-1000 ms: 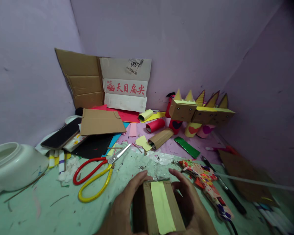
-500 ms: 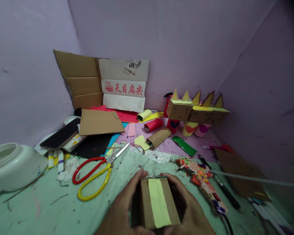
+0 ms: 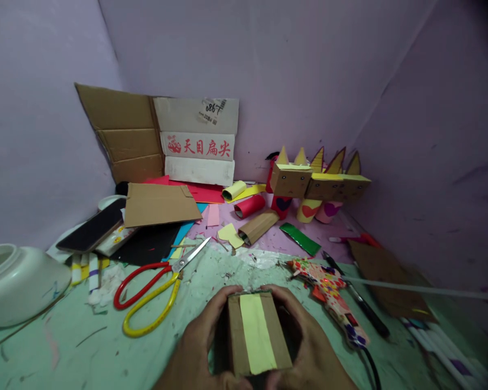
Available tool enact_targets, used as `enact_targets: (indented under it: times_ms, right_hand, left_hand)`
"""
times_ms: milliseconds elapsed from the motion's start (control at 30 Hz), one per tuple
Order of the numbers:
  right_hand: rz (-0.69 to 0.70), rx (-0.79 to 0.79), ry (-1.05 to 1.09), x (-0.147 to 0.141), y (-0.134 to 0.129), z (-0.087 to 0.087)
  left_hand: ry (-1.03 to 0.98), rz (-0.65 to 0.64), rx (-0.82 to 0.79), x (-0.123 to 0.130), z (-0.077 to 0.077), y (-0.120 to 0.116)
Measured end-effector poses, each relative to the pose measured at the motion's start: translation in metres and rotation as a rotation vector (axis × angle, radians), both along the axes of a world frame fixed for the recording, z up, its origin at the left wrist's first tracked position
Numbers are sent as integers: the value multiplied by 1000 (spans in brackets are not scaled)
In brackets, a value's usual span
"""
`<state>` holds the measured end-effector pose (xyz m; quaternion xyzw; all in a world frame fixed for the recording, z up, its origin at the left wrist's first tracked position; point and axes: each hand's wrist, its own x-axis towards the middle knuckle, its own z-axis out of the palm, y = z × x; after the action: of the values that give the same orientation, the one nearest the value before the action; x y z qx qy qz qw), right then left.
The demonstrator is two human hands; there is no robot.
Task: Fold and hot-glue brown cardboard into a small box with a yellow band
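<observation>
Both hands grip a small brown cardboard box low in the middle of the head view. A pale yellow paper strip runs down the box's top face. My left hand wraps the left side, and my right hand wraps the right side. The fingertips meet the far corners; the thumbs press at the near edge. Scissors with one red and one yellow handle lie left of my hands, blades apart. To the right rests a flower-patterned glue gun with a clear glue stick in its back.
Cardboard figures with pointed ears stand at the back right. Paper tubes, a green strip and paper scraps lie before them. A black-handled knife is beside the glue gun. A white pot, a phone and cardboard occupy the left.
The view has turned slightly right, so the surroundings sit a little further left. Both hands keep their hold on the cardboard box.
</observation>
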<state>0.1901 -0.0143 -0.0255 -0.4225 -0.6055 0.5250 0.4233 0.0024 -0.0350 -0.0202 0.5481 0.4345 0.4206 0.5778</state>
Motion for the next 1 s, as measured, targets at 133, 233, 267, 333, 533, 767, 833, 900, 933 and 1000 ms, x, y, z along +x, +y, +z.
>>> enact_targets:
  times_ms: [133, 233, 267, 333, 533, 767, 833, 900, 933, 1000]
  right_hand:
    - [26, -9, 17, -1, 0, 2]
    - [22, -15, 29, -1, 1, -1]
    - [21, -23, 29, -1, 1, -2]
    - [20, -45, 19, 1, 0, -4]
    - [55, -77, -55, 2, 1, 1]
    - [97, -93, 55, 0, 1, 3]
    - [92, -90, 52, 0, 1, 2]
    - [82, -87, 48, 0, 1, 2]
    - [75, -83, 42, 1, 1, 2]
    - [69, -84, 30, 1, 1, 4]
  left_hand:
    - [39, -15, 47, -1, -4, 1]
    - [67, -35, 66, -2, -6, 2]
    - [70, -38, 61, -2, -5, 2]
    - [69, -38, 40, -2, -2, 2]
    - [95, -57, 4, -2, 7, 4]
    - [150, -91, 24, -2, 17, 4]
    - [165, -82, 25, -1, 18, 4]
    - [146, -94, 22, -2, 17, 4]
    - [133, -99, 17, -2, 17, 4]
    - [107, -101, 4, -3, 15, 4]
